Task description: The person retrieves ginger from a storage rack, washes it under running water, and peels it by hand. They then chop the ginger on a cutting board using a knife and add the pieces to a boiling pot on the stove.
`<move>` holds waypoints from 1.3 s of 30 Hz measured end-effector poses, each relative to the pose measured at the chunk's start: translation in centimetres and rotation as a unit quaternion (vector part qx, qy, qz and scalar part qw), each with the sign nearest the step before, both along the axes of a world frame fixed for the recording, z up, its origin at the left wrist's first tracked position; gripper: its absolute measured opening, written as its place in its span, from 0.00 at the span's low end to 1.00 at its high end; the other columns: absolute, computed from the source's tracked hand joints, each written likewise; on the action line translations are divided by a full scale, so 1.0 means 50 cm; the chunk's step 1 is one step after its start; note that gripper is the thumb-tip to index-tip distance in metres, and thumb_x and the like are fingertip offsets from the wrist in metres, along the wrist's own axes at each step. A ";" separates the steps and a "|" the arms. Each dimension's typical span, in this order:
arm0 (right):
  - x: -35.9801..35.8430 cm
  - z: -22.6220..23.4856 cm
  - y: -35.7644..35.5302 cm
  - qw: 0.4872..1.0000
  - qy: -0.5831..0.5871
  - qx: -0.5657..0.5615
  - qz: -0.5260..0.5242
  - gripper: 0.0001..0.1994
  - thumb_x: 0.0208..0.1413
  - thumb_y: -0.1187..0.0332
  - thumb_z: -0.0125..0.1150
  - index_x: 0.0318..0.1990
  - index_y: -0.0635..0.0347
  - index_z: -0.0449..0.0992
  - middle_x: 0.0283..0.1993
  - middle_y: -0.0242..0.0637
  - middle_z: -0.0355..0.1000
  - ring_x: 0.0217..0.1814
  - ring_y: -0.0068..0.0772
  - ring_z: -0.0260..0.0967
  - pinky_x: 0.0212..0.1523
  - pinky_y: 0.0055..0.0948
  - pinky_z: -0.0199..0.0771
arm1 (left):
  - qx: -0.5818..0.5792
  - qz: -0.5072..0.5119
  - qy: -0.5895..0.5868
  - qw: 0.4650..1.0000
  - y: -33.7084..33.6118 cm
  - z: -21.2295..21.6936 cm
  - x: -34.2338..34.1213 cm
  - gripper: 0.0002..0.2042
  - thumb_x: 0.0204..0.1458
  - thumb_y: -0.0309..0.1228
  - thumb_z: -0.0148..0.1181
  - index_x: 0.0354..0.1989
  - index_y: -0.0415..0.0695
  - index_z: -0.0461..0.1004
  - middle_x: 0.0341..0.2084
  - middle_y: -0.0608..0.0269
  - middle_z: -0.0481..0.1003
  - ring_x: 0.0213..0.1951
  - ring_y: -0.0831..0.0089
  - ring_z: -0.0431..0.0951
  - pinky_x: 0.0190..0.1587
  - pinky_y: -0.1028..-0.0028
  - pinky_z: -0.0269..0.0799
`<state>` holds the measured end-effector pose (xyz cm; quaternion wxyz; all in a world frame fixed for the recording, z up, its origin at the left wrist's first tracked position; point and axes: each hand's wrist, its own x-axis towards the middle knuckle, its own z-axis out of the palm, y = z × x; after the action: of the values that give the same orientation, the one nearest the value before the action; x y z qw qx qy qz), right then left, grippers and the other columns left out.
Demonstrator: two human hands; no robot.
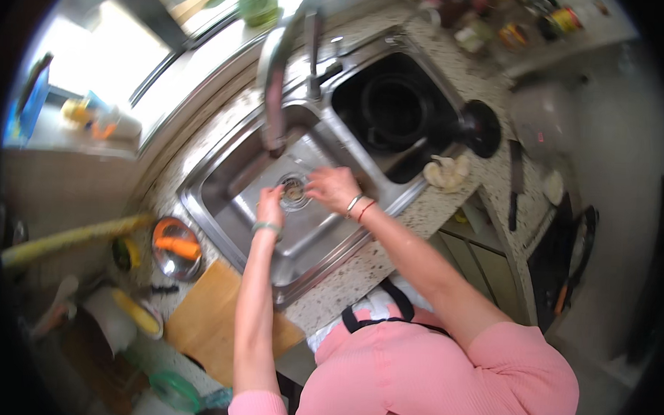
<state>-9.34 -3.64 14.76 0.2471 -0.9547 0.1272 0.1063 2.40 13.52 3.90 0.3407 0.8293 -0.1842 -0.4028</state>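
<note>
Both hands are low inside the left steel sink basin [301, 247], either side of the round drain [296, 200]. My left hand [271, 204] is closed at the drain's left edge, with a small dark bit at its fingertips. My right hand [334, 187] has bent, closed fingers at the drain's right edge. Blur hides what either hand holds, if anything. Something small and brownish-yellow shows at the drain between them; I cannot tell whether it is touched. The curved faucet [274, 110] hangs over the basin, just beyond my hands.
The right basin [430, 108] holds a round black vessel. Pale peel-like pieces [446, 172] lie on the counter near its corner, with a knife [516, 181] farther right. On the left sit a metal bowl [170, 264] with an orange item and a wooden cutting board [200, 327].
</note>
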 end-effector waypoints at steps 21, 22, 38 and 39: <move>-0.861 0.030 -0.396 0.716 0.036 -0.279 -0.639 0.20 0.50 0.60 0.60 0.49 0.57 0.70 0.50 0.38 0.68 0.52 0.45 0.64 0.51 0.49 0.65 | -0.307 0.363 0.453 0.754 -0.282 0.180 -0.225 0.10 0.56 0.35 0.54 0.45 0.48 0.72 0.38 0.62 0.75 0.35 0.69 0.77 0.33 0.72 0.75; -0.869 0.023 -0.403 0.721 0.084 -0.245 -0.642 0.20 0.50 0.59 0.60 0.49 0.57 0.70 0.50 0.39 0.68 0.53 0.45 0.64 0.51 0.49 0.64 | -0.298 0.337 0.432 0.782 -0.307 0.205 -0.250 0.11 0.56 0.37 0.54 0.45 0.48 0.72 0.38 0.64 0.75 0.35 0.70 0.77 0.31 0.73 0.74; -0.954 0.038 -0.363 0.709 0.028 -0.114 -0.695 0.18 0.45 0.68 0.62 0.41 0.66 0.64 0.41 0.51 0.66 0.40 0.52 0.70 0.34 0.41 0.75 | -0.189 0.082 0.475 0.855 -0.526 0.277 -0.579 0.12 0.56 0.31 0.55 0.47 0.43 0.69 0.39 0.61 0.75 0.36 0.68 0.78 0.30 0.72 0.75; -0.952 0.053 -0.339 0.709 0.015 -0.108 -0.697 0.17 0.45 0.69 0.61 0.40 0.66 0.64 0.40 0.51 0.66 0.38 0.53 0.70 0.34 0.42 0.74 | -0.193 0.091 0.484 0.849 -0.518 0.273 -0.578 0.12 0.56 0.30 0.55 0.47 0.42 0.69 0.39 0.61 0.75 0.38 0.67 0.78 0.31 0.72 0.75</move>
<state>-56.94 -20.59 17.43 0.1437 -0.6134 0.7706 -0.0962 -26.52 -12.38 17.56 0.5749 0.4596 0.0060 -0.6770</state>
